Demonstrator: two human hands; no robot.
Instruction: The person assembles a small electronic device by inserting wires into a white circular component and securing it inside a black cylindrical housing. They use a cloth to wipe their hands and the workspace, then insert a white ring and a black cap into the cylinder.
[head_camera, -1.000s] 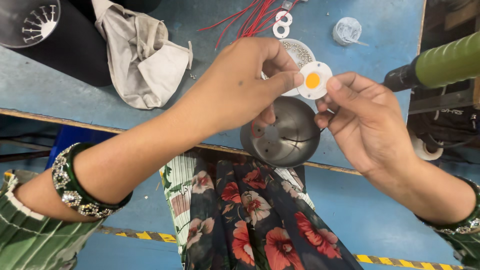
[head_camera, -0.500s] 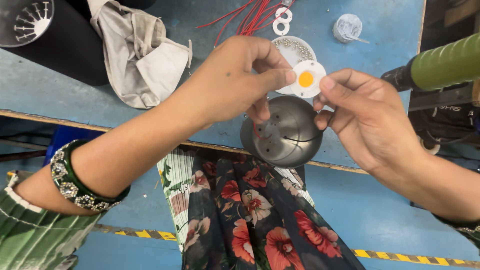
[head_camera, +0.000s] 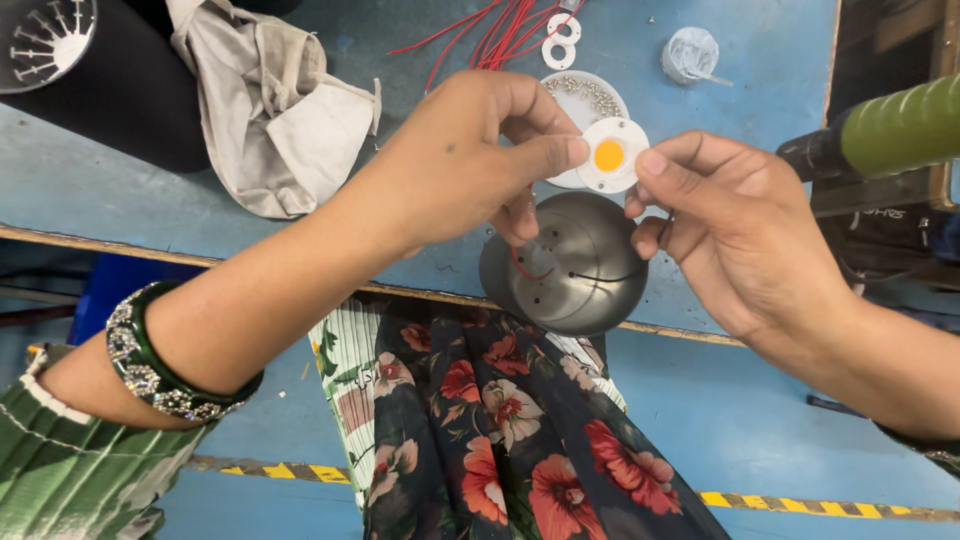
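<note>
We see one small see-through plastic bag, bunched up and whitish, lying at the far side of the blue table. We see no labels, signs or screens.

Hands: 2, the left hand and the right hand
White discs with a yellow centre: 1, in both grips
Round metal housings: 1
White rings: 2, on the counter
Dishes of small screws: 1
Bundles of red wire: 1
Grey cloths: 1
Green handles: 1
Bangles: 1
Small screws: too many and too small to count
</note>
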